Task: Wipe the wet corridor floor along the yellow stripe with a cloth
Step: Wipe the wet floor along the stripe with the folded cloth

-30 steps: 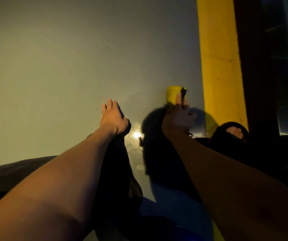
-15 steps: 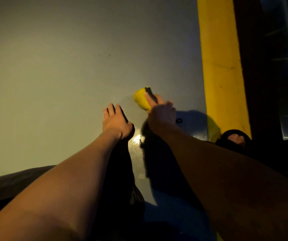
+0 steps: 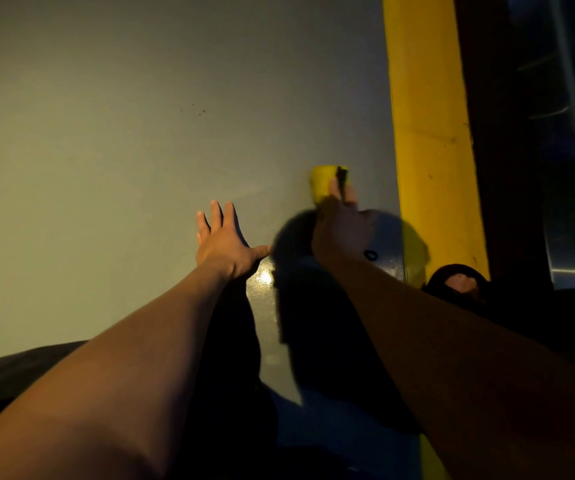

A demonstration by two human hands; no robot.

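Floor [image 3: 123, 150]: dull grey-green, plain, a few dark specks; one white glint on the wet patch. Stripe [image 3: 428, 116]: solid bright yellow, scattered small dark marks. Cloth [image 3: 322, 183]: yellow with a black band. Sandal [image 3: 452, 277]: black. Beyond the stripe, dark brown edging.

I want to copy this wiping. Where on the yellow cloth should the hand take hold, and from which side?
Probably from the near side, as the right hand does now: fingers laid over the top of the yellow cloth, pressing it down. It sits bunched on the floor left of the yellow stripe, so its top and near edge are free.
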